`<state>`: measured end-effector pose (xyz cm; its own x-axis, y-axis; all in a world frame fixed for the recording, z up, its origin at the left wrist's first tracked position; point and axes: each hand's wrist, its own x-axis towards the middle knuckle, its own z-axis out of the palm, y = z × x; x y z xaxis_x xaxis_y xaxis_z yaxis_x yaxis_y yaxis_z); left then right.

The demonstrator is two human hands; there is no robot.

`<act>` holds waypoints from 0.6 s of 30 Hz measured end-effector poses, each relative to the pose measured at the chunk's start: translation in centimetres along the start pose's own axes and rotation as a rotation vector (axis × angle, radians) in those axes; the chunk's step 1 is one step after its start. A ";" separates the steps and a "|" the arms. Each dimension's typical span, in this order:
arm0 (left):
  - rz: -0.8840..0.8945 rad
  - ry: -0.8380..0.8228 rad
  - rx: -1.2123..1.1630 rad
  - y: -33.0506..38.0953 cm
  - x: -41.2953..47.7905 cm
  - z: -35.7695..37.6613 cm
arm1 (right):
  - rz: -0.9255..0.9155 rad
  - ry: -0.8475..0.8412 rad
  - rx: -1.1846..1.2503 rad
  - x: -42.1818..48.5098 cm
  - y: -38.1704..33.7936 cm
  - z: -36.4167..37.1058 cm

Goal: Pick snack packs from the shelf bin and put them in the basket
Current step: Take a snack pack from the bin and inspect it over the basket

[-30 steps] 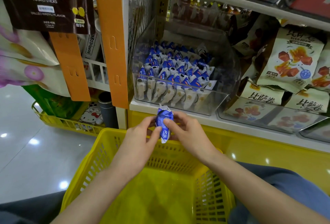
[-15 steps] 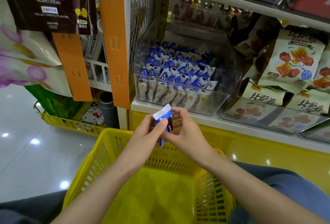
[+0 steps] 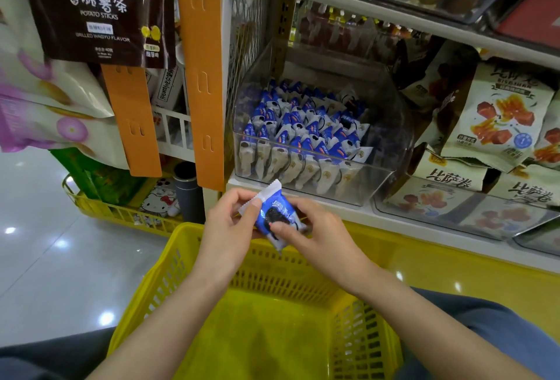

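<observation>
Fingers [image 3: 254,204] of the left hand [image 3: 230,228] and right hand [image 3: 315,237] hover over the far rim of the yellow basket [image 3: 169,258], in front of the clear shelf bin [image 3: 378,173] full of matching packs. Between them they pinch one tilted blue-and-white snack pack [image 3: 274,216], thumbs on its face and its crimped white end uppermost.
</observation>
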<state>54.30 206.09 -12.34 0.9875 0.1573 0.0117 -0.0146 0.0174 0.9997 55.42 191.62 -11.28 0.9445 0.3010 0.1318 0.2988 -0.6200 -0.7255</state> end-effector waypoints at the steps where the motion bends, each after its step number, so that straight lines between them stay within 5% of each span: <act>1: 0.015 0.006 0.019 0.1 0.2 -0.1 | 0.013 0.001 0.039 0.2 -0.1 -0.4; 10: 0.263 -0.063 0.318 1.8 0.1 -0.1 | 0.074 -0.008 0.167 -0.3 -1.0 -2.4; 18: 0.576 -0.109 0.752 5.0 4.6 1.3 | 0.046 0.387 -0.139 3.2 -1.8 -13.2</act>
<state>58.96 205.59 -7.23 0.8698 -0.1501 0.4700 -0.4360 -0.6797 0.5898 59.67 184.09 -0.65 0.9309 -0.0074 0.3653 0.2460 -0.7264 -0.6418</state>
